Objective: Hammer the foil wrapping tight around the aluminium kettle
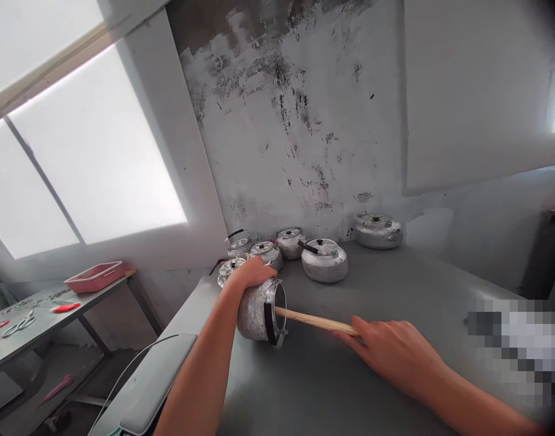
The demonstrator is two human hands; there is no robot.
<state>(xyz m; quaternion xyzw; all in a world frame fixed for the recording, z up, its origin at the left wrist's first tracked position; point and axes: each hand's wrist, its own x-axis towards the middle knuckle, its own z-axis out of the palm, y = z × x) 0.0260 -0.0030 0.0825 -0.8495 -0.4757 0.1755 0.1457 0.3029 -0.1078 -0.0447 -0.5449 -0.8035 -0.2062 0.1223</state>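
A dented silver metal kettle (252, 312) lies tipped on its side on the grey table, its round mouth facing right and its black-gripped handle hanging across the front. My left hand (254, 272) is closed over the upper side of the kettle. With fingers wrapped round it, my right hand (390, 345) holds a pale wooden stick (316, 319). The stick's far end goes into the kettle's mouth, and its tip is hidden inside. Just behind my left hand stand lidded kettles, among them one (266, 253) with a black knob.
More lidded kettles stand along the wall, including one with a black handle (325, 263) and one farther right (378, 232). A grey padded object (157, 384) lies at the table's left edge. On the left side table are a pink tray (95, 278) and scissors (20, 325).
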